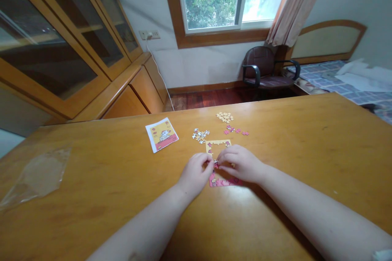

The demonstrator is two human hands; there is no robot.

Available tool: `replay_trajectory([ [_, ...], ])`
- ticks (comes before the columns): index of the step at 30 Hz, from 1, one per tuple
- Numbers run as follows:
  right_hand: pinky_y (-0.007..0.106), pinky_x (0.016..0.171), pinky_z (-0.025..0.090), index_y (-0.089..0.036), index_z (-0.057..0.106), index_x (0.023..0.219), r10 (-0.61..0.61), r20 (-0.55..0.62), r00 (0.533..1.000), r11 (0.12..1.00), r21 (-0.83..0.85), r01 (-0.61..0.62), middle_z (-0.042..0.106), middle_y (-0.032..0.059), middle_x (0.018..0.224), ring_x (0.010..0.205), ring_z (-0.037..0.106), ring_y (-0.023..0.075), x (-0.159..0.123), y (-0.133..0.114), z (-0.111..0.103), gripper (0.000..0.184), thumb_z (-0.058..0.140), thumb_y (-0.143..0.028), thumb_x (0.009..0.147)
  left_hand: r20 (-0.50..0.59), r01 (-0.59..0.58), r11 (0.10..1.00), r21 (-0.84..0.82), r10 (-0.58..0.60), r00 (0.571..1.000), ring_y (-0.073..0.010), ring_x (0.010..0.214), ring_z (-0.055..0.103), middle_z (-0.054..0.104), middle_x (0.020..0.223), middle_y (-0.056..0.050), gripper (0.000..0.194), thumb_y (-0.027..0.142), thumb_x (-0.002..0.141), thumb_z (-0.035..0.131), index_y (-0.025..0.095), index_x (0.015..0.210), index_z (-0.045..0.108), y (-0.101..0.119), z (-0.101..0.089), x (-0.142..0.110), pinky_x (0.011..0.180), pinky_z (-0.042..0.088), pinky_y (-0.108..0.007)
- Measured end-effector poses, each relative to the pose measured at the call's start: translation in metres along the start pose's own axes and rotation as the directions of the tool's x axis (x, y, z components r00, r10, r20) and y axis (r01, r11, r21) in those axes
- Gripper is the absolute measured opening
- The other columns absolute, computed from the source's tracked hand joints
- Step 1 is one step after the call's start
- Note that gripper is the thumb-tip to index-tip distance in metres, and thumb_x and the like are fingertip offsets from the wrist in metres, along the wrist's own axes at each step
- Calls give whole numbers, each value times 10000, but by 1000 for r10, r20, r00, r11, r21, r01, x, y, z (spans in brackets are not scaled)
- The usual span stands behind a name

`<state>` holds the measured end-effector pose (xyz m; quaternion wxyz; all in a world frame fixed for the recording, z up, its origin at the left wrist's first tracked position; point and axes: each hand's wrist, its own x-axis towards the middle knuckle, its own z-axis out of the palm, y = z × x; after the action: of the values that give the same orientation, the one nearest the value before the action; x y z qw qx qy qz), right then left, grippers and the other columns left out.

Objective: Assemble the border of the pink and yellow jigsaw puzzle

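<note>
A partly joined jigsaw puzzle (225,182) lies on the table, its yellow and pink border forming a frame with bare wood inside. Over its left side, my left hand (196,173) is closed, thumb and forefinger pinched at a small puzzle piece (216,164). My right hand (240,164) comes from the other side with bent fingers, its tips on the same piece. It hides much of the border's right side. Just beyond are loose white pieces (200,135), pink pieces (237,130) and a heap of yellow pieces (225,117).
A printed picture card (162,135) lies left of the puzzle on the wooden table (122,187). A clear plastic bag (39,175) is at the far left. Past the table's far edge stand an office chair (261,67), a bed (361,77) and a glass-door cabinet (92,69).
</note>
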<state>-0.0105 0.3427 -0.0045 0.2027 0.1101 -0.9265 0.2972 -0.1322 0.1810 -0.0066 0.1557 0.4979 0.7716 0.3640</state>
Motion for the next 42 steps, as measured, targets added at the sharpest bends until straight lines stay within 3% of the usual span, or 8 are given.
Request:
replay_trajectory([
  [6, 299, 747, 473, -199, 655, 882, -64, -16, 998, 994, -85, 63, 709, 59, 926, 814, 638, 157, -1, 0, 2, 79, 579, -216, 867, 26, -5, 1000, -1, 5, 1000, -162, 741, 564, 606, 731, 0, 157, 226, 846, 479, 196, 728, 578, 0, 0, 1, 699, 431, -274],
  [10, 289, 738, 472, -195, 675, 874, -48, 33, 998, 995, -91, 51, 708, 57, 889, 792, 638, 151, -3, 2, 3, 102, 577, -223, 870, 42, -8, 999, 41, 6, 999, -170, 773, 573, 625, 761, -7, 166, 240, 866, 475, 199, 756, 593, -1, 0, 1, 726, 443, -294],
  [14, 279, 742, 469, -208, 705, 879, -24, 120, 992, 995, -94, 36, 712, 50, 886, 802, 647, 147, -4, 4, 4, 121, 588, -239, 870, -25, 0, 988, 157, 4, 1000, -206, 953, 572, 659, 944, -34, 137, 199, 847, 503, 213, 892, 632, -4, 0, 0, 878, 442, -371],
  [20, 271, 740, 465, -238, 737, 891, -28, 211, 977, 994, -101, 50, 718, 38, 870, 802, 653, 146, -3, 0, 3, 149, 591, -251, 869, -64, 12, 961, 277, 6, 998, -281, 1240, 441, 588, 1233, -68, 276, 204, 805, 575, 228, 1074, 631, -10, 4, -2, 1067, 325, -496],
  [42, 275, 748, 469, -236, 743, 880, -10, 245, 970, 992, -117, 40, 724, 47, 878, 814, 652, 154, -1, -1, 5, 159, 585, -250, 870, -5, 47, 968, 248, -47, 999, -274, 1225, 461, 637, 1175, -58, 230, 191, 787, 604, 233, 1006, 657, -10, 5, -2, 1075, 303, -511],
])
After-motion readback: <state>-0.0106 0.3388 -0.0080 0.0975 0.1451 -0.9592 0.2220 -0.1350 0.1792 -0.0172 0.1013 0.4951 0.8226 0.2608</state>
